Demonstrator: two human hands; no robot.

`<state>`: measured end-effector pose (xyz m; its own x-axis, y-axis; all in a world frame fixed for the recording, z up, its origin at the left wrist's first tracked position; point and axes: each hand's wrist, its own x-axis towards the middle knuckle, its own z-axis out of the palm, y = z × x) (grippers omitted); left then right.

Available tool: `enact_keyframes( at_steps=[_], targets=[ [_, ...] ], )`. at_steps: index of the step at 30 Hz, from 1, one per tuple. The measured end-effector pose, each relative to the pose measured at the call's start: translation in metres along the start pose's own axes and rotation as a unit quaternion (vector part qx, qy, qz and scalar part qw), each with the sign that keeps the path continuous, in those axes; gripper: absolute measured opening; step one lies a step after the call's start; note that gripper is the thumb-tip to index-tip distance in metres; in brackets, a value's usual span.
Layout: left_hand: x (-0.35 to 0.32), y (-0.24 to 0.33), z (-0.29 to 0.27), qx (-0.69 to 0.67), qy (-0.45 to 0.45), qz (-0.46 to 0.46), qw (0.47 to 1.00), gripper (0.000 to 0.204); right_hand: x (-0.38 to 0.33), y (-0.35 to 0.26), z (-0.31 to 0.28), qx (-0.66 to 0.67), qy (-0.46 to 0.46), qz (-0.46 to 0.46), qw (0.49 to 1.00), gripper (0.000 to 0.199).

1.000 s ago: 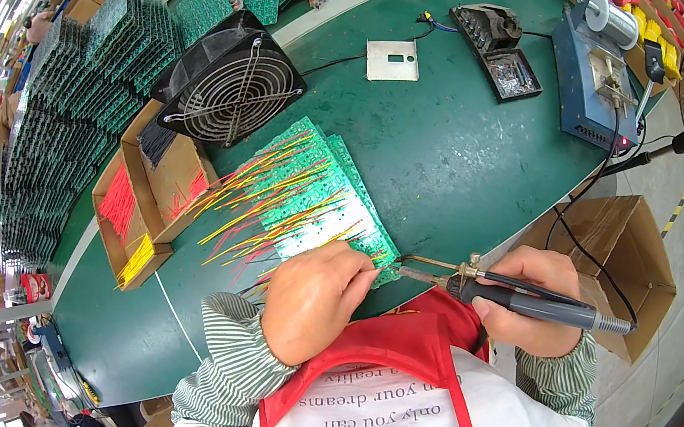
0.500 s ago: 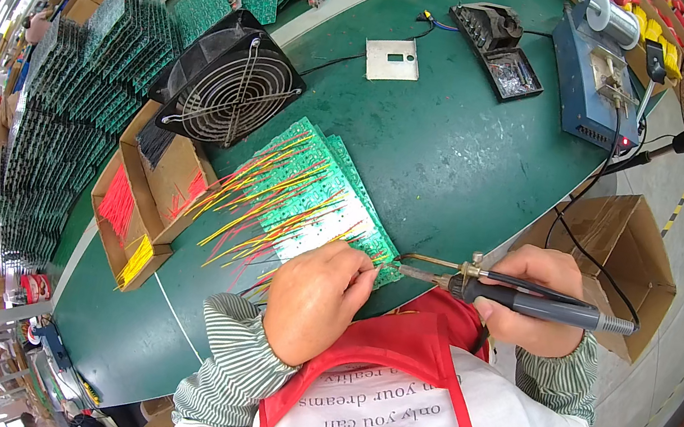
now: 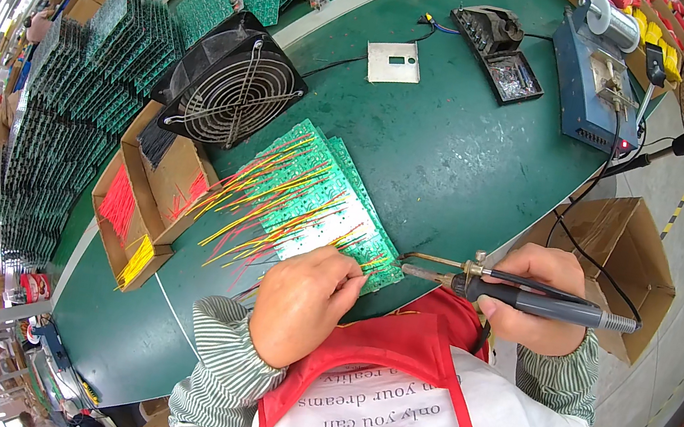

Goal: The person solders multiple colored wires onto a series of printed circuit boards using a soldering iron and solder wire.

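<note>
My right hand (image 3: 538, 334) is wrapped around a soldering iron (image 3: 541, 304) with a thin metal tube clamped along it. The iron's tip points left, just off the near right corner of a green circuit board (image 3: 362, 228). Rows of red and yellow wires (image 3: 259, 190) stand out from this board toward the left, and another board shows beneath its right edge. My left hand (image 3: 301, 302) rests over the near edge, thumb and fingers pinched together beside the wire ends; what they hold, if anything, is hidden.
Left of the board lies a cardboard tray (image 3: 160, 259) of red, yellow and black wires. Behind are a black square fan (image 3: 236, 90), stacked boards (image 3: 70, 120) and a white metal plate (image 3: 393, 62). A blue soldering unit (image 3: 589, 83) with a solder reel (image 3: 612, 21) stands far right; its cable trails past a carton (image 3: 619, 253).
My left hand has drawn back slightly to the left and down, away from the board's corner. The iron's tip has shifted a little to the right, off the wire ends.
</note>
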<state>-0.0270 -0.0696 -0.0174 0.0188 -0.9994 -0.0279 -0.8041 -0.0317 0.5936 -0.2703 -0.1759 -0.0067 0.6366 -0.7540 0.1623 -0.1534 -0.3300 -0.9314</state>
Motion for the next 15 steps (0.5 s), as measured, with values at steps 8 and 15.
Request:
enact_keyframes(
  at_steps=[8, 15],
  targets=[
    [0.0022, -0.0030, 0.0004, -0.031, -0.007, -0.010, 0.999, 0.007, 0.0009, 0.0010, 0.0034, 0.017, -0.021, 0.016, 0.999, 0.019],
    [0.0019, -0.0026, -0.0009, -0.040, -0.007, -0.011, 0.999, 0.007, 0.0022, -0.0009, 0.0029, 0.007, -0.026, 0.029, 0.999, 0.018]
  ],
)
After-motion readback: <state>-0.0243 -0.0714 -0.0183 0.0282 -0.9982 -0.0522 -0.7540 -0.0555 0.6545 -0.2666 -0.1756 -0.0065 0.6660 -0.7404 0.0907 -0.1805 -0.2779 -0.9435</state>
